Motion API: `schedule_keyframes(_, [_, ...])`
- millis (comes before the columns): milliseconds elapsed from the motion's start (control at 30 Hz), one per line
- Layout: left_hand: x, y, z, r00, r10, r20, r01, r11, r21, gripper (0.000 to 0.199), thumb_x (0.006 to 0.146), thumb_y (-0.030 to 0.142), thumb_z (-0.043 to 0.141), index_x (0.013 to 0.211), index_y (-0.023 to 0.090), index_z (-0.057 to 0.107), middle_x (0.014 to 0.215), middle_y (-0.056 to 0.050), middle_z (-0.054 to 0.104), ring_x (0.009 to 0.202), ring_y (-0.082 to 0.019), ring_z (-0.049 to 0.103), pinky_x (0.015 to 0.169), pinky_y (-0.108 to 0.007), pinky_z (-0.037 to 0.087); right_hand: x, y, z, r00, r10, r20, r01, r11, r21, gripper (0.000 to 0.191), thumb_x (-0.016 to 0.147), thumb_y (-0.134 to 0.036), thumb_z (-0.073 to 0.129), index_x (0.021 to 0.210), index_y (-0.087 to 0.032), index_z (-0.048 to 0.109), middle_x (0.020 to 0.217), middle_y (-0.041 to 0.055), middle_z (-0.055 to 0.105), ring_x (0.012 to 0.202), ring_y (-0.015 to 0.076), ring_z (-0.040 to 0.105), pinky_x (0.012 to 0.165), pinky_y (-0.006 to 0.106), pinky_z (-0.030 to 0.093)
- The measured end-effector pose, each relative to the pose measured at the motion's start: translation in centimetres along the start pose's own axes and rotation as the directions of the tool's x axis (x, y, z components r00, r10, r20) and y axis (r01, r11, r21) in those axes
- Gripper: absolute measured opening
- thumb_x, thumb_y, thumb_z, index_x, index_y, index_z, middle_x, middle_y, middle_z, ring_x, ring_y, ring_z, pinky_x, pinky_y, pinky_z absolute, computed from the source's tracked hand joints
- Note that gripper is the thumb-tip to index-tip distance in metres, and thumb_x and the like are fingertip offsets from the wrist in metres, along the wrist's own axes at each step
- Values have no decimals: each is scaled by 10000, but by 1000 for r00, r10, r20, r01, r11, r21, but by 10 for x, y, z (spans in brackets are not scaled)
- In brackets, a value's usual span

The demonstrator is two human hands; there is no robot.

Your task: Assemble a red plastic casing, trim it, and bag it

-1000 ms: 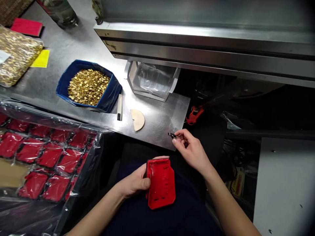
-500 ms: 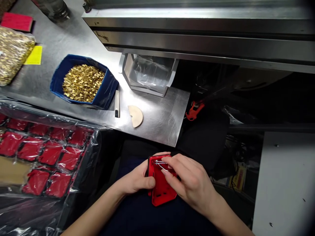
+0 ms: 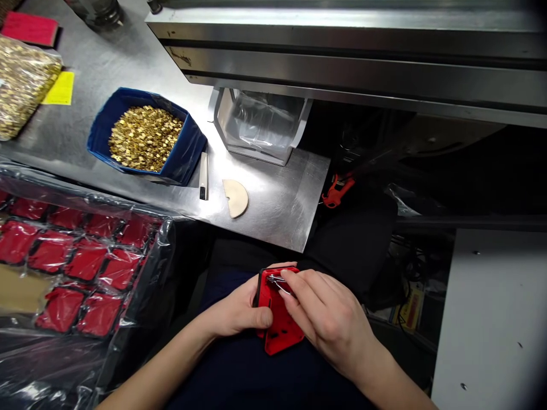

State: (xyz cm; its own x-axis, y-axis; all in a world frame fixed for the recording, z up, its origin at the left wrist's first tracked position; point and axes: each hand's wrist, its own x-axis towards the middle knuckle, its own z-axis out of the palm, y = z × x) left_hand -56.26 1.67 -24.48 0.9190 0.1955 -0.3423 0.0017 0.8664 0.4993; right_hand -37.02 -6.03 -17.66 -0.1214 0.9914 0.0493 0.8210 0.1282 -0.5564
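A red plastic case [image 3: 284, 324] with a black outer edge is held tilted over my lap. My left hand [image 3: 245, 307] grips its left side, the thumb on the near rim and the fingers behind. Between the thumb and fingertips of my right hand [image 3: 327, 310] are thin metal tweezers [image 3: 280, 285], their tips inside the upper left corner of the case. Whatever the tips touch is too small to make out.
A blue bin [image 3: 188, 151] of small gold parts, a cutter knife [image 3: 204, 176], a pale half disc [image 3: 236, 198] and a grey bin [image 3: 222, 122] stand on the metal table [image 3: 282, 210]. At left lies a plastic-lined box [image 3: 162, 245] of red cases.
The tweezers have shifted slightly within the corner of the case, and the case has tilted a little. Both hands keep their grip. The view has moved slightly.
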Motion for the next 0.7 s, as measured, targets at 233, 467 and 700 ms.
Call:
schedule_keyframes(233, [0, -2, 0, 1000, -13, -23, 14, 998, 54, 973, 772, 633, 839, 1549, 239, 406, 1392, -151, 614, 1344, -383, 552, 1102, -500, 437, 0, -4, -5, 1000, -23, -10, 22, 998, -51, 312, 1012, -173, 610, 1301, -63, 645, 941, 104, 719, 858, 224, 678, 782, 375, 585])
schedule_keyframes(467, [0, 1, 1, 999, -35, -38, 39, 993, 112, 993, 782, 694, 788, 1565, 228, 393, 1348, -153, 642, 1269, -370, 593, 1062, -480, 469, 0, -1, -4, 998, -35, 48, 40, 994, -106, 309, 1030, -181, 581, 1293, -38, 659, 924, 107, 704, 821, 218, 650, 747, 376, 566])
schedule_keyframes(700, [3, -11, -5, 996, -62, -62, 65, 997, 49, 899, 826, 666, 768, 1540, 226, 446, 1381, -163, 639, 1214, -335, 635, 1069, -473, 471, 3, 12, 2, 992, -53, 116, 60, 997, -53, 289, 1045, -130, 513, 1291, -65, 652, 989, 104, 717, 851, 211, 648, 769, 371, 555])
